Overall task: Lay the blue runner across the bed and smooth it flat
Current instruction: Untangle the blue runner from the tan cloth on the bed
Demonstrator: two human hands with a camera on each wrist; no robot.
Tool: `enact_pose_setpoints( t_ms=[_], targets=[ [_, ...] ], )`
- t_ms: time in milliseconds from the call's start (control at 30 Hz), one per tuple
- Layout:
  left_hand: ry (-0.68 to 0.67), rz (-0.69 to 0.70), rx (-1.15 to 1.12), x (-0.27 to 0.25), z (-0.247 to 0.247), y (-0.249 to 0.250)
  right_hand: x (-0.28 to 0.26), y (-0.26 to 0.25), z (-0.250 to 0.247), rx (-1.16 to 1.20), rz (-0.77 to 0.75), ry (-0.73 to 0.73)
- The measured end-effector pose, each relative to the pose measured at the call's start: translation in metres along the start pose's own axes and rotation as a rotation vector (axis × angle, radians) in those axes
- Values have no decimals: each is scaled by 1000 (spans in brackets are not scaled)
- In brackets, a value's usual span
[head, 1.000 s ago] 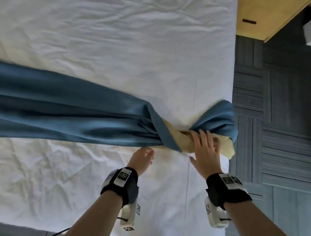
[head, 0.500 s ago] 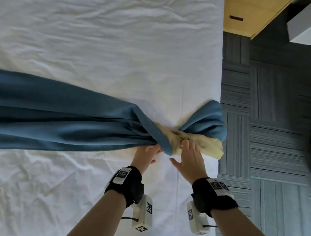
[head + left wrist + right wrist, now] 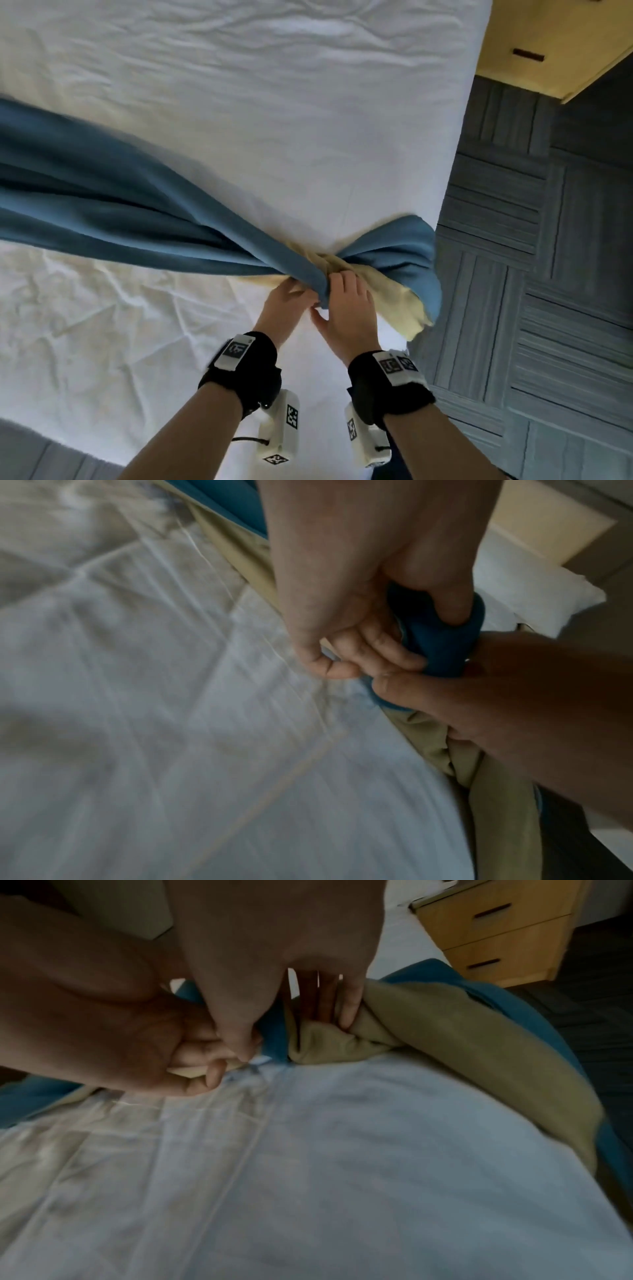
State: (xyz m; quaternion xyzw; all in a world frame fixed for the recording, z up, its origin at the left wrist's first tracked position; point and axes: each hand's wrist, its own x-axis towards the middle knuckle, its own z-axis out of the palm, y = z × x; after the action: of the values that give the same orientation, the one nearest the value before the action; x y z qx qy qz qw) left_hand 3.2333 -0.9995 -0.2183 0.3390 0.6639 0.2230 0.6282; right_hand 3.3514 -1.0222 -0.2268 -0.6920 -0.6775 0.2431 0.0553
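The blue runner [image 3: 102, 212] lies bunched across the white bed [image 3: 274, 120] from the left. It is twisted near the bed's right edge, where its beige underside [image 3: 394, 294] shows and its end hangs over the side. Both hands meet at the twist. My left hand [image 3: 298, 298] curls its fingers and thumb round a blue fold [image 3: 438, 642]. Beside it, my right hand [image 3: 337, 291] pinches the cloth, thumb on the blue strip [image 3: 274, 1031] and fingers [image 3: 346, 1010] pressed into the beige fabric [image 3: 428, 1020].
The bed's right edge [image 3: 442, 192] drops to grey carpet tiles [image 3: 548, 274]. A wooden nightstand [image 3: 534, 44] with drawers [image 3: 496, 928] stands by the far right corner. The white sheet is wrinkled at the near left [image 3: 102, 325].
My left hand rose from the sheet to the twist and took hold of the blue fold. My right hand slid left from the beige end to the same twist.
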Motion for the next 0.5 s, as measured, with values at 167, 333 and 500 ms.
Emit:
enact_pose_setpoints(
  t_ms=[167,333,500],
  targets=[
    [164,-69,-234,-9,35,2,2,30,-25,212,-165,-199],
    [252,-79,-92,-22,44,-7,8,27,-46,648,20,-356],
    [226,-74,139,-36,45,-19,8,26,-48,571,52,-257]
  ],
)
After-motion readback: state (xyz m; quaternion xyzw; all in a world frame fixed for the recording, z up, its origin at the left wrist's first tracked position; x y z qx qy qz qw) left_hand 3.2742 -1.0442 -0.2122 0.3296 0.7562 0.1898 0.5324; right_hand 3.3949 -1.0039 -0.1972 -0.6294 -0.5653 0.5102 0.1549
